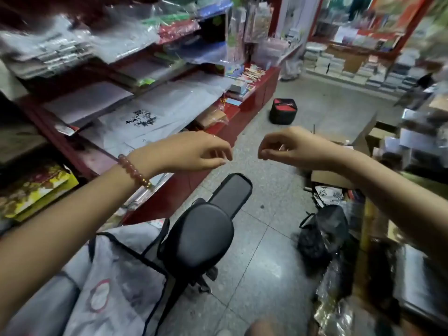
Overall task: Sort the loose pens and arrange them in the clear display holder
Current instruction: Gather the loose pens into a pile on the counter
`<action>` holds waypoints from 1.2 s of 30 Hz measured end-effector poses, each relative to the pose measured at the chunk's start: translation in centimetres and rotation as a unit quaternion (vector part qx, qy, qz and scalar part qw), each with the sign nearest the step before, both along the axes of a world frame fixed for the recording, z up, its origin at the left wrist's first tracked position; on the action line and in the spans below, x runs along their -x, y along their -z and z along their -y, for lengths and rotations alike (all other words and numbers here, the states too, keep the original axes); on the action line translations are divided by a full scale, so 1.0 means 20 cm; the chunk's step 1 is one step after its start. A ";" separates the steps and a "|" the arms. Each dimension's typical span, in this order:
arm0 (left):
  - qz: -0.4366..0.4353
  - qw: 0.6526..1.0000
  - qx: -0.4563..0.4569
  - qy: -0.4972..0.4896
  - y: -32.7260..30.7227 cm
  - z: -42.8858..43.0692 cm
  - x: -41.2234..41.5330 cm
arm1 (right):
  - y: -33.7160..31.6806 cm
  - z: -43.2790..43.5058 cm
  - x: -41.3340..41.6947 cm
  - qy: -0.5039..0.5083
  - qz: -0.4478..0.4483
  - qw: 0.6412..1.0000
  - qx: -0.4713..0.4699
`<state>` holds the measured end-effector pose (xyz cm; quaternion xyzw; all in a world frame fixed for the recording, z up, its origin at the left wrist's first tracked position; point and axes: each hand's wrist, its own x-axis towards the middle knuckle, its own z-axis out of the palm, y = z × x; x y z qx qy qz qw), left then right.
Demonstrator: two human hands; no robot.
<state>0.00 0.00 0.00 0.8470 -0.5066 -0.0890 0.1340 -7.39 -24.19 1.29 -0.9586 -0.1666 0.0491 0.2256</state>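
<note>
Fingers (216, 152) of left hand (191, 151), right hand (294, 146) loosely curled, holding nothing, midair.

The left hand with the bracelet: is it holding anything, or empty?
Empty: the left hand hangs in the air above the floor, fingers loosely curled, with nothing visible between them.

The left hand (194, 151) and right hand (293, 149) are bare, as are both forearms. A bracelet (132, 170) of round, glossy reddish-pink beads circles the left wrist (a few small gold beads sit at its underside).
</note>
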 end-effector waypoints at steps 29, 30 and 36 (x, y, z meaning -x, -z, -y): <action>-0.003 0.998 -0.050 0.045 0.13 1.63 -0.93 | 0.27 1.60 -1.03 0.013 -0.017 0.995 0.093; -0.010 0.997 -0.050 0.050 0.13 1.67 -1.00 | 0.27 1.64 -1.09 0.008 -0.011 0.995 0.101; -0.022 0.998 -0.048 0.042 0.17 1.86 -1.53 | 0.20 1.89 -1.55 0.035 -0.016 0.997 0.068</action>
